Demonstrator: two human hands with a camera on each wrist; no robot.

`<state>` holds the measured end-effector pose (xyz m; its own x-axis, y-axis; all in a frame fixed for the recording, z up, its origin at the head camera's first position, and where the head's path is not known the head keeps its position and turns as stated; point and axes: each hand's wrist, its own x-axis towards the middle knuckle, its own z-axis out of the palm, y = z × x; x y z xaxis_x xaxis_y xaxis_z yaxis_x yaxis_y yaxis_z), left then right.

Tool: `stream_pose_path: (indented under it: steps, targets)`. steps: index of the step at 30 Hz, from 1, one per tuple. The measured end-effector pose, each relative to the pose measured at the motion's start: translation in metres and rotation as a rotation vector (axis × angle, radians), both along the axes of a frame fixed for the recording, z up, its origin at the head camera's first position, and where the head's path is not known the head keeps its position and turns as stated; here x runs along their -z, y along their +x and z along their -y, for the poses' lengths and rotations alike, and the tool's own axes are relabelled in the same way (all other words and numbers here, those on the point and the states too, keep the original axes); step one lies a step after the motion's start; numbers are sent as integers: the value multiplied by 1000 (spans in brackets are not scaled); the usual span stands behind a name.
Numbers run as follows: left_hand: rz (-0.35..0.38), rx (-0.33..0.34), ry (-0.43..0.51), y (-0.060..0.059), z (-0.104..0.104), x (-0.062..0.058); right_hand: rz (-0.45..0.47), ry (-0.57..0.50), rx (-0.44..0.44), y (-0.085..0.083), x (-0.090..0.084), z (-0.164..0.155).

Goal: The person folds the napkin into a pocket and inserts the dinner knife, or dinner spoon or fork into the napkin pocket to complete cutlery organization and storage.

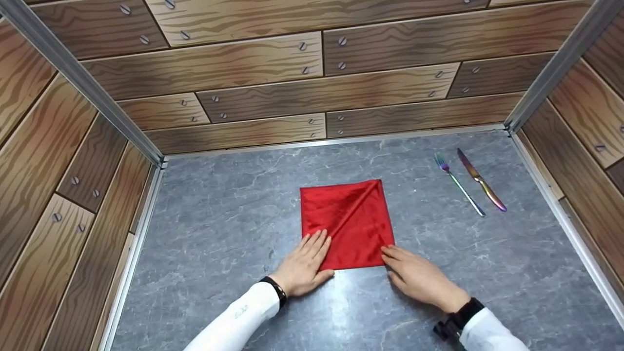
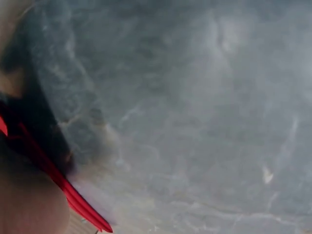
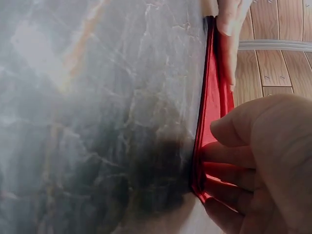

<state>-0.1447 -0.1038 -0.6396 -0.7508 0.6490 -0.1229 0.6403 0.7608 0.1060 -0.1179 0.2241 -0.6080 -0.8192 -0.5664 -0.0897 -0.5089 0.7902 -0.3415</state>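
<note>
A folded red satin napkin [image 1: 358, 229] lies on the grey marbled tabletop, a diagonal fold running up to its far right corner. My left hand [image 1: 303, 263] rests with straight fingers over its near left corner, the thumb out along the near edge. At the near right corner, the fingertips of my right hand [image 1: 419, 278] touch the cloth. The right wrist view shows the thumb of that hand [image 3: 273, 141] apart from the fingers, which lie against the layered red edge [image 3: 210, 102]. In the left wrist view, only a strip of red cloth [image 2: 80, 207] shows beside the blurred hand.
A rainbow-coloured fork [image 1: 460, 185] and a matching table knife [image 1: 481, 180] lie side by side, right of the napkin. Wood-patterned panels [image 1: 263, 102] wall the back and both sides, with metal rails [image 1: 560, 214] along the tabletop's edges.
</note>
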Motion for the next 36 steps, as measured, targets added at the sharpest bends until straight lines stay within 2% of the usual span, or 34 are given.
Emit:
stream_pose_path:
  steps: [4,10,15,20,28,36]
  targets:
    - [8,-17,-1,1,2,4,-3,-25,-16,-12,-7,4]
    - [29,-35,10,1,2,9,-71,-49,-36,-44,-14,27]
    - [25,-35,2,-1,-1,9,-97,19,-139,-68,-4,58]
    - [40,-33,-5,-2,-4,10,-91,93,-199,-80,10,73]
    - [39,-38,-13,0,-3,8,-121,135,-186,-90,22,71]
    - [38,-38,-12,1,-3,7,-139,128,-119,-109,32,60]
